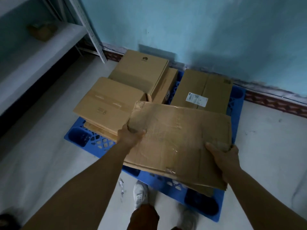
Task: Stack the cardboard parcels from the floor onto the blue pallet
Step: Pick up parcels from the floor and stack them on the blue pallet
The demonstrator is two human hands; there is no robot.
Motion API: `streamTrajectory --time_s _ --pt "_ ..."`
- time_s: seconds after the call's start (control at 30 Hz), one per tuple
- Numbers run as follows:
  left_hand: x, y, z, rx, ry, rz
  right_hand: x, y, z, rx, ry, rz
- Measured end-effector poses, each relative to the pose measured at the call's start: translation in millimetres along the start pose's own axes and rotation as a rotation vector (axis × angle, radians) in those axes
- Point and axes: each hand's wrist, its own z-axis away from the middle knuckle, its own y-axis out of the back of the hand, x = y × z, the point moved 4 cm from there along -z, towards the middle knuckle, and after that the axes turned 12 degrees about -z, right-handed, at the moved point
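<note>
I hold a flat, worn cardboard parcel with clear tape over the near right part of the blue pallet. My left hand grips its left edge and my right hand grips its near right corner. On the pallet lie a taped parcel at the front left, a parcel with a printed logo at the back left, and a parcel with a white label at the back right. Thinner cardboard shows under the front left parcel.
The pallet lies on a pale floor against a turquoise wall. A metal shelf rack stands at the left with a small box on it. My shoes stand just before the pallet's front edge.
</note>
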Motion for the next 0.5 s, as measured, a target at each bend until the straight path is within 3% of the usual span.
streamTrajectory --time_s 0.3,0.5 --pt "-13 -35 -119 -0.072 -0.05 -0.147 55 -66 -60 0.171 -0.067 0.025" --pt "-21 -54 -170 -0.013 -0.079 -0.255 77 -96 -85 0.252 -0.05 0.056"
